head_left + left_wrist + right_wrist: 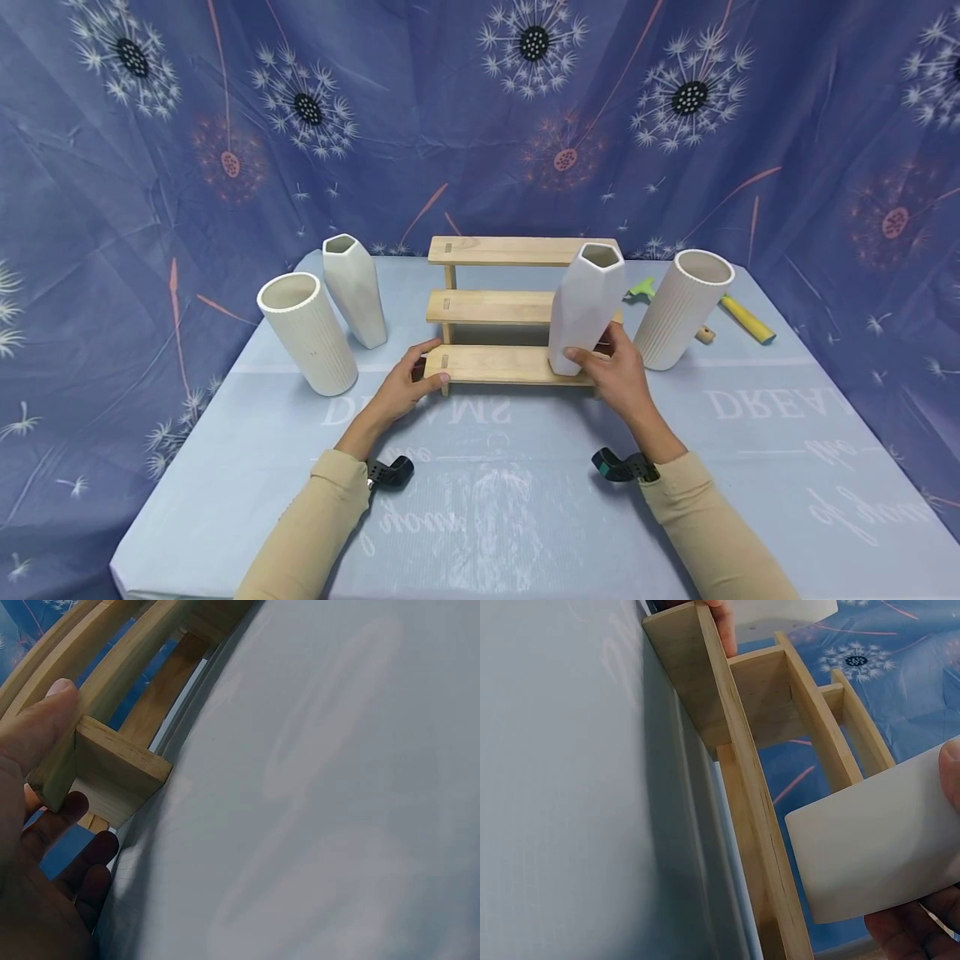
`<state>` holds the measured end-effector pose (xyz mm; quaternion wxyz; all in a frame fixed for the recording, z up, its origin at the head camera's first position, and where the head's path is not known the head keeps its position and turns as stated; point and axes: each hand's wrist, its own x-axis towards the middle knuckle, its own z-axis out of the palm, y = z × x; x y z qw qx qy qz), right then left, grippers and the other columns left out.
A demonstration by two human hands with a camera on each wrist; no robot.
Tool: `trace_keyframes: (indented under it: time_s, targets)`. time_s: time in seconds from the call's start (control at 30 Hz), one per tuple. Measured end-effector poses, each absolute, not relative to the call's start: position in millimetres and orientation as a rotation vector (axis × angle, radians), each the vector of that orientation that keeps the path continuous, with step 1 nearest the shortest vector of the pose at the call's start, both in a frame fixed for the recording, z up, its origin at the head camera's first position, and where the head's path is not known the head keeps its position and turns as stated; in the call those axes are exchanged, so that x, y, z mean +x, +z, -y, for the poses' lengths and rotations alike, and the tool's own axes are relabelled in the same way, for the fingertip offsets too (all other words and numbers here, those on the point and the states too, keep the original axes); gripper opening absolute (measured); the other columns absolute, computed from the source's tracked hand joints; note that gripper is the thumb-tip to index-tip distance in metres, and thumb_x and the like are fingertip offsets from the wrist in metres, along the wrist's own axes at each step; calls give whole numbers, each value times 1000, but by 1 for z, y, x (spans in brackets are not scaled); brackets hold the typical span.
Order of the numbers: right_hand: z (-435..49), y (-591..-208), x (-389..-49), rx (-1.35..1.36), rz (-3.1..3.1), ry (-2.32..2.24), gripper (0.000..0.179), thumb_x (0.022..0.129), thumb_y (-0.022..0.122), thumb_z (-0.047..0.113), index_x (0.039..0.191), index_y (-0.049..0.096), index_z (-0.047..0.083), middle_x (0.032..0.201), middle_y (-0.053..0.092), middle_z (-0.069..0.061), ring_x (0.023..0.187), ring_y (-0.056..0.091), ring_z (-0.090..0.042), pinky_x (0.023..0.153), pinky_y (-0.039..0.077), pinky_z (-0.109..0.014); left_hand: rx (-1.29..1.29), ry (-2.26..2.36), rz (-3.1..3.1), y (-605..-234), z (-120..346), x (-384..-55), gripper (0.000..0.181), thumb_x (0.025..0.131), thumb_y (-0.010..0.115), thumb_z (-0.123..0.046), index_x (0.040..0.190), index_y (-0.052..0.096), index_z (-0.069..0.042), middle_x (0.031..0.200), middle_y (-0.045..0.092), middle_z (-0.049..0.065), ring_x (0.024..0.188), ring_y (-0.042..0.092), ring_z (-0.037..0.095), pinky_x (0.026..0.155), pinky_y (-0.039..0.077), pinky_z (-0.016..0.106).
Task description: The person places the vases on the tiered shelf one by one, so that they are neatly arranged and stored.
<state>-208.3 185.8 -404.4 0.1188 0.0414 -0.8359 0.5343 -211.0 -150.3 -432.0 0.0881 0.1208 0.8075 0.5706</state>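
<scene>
A white faceted vase [587, 304] is in my right hand [621, 375], thumb on its near side and fingers round its right side near the base. It stands nearly upright at the right end of the lowest board of a three-tier wooden shelf [495, 363]. In the right wrist view the base of the vase [870, 840] is right by the front board. My left hand [397, 392] grips the left end of that lowest board. In the left wrist view the thumb lies over the board and the fingers curl beneath it.
A ribbed white vase [311, 337] and a second faceted vase [356, 292] stand left of the shelf. Another ribbed vase [682, 312] stands right, close to my right hand. Behind it lie a green tool [641, 289] and a yellow-handled one [747, 319].
</scene>
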Motion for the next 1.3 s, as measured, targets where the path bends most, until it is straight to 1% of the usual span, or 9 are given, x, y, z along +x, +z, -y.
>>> trace_keyframes:
  time_s: [0.53,0.83,1.3]
  targets:
    - [-181,-407,-211,176,2434,1525,66,78,78,31,133,47,10,122,60,-17,107,60,-33,93,48,-49,363,1699,-2403,-431,150,-211,67,89,65,-18,147,32,-13,132,48,25,114,50,35,88,41,29]
    - [-179,-407,-212,165,2450,1522,69,78,76,37,135,46,10,123,59,-16,108,59,-32,94,47,-48,365,1707,-2399,-431,150,-210,67,89,65,-18,147,31,-12,131,48,25,114,50,34,87,41,29]
    - [-179,-408,-212,161,2464,1525,72,78,75,41,136,45,10,121,58,-15,107,59,-30,94,47,-47,360,1689,-2419,-430,149,-208,68,90,65,-19,148,30,-12,130,49,25,112,50,33,88,41,30]
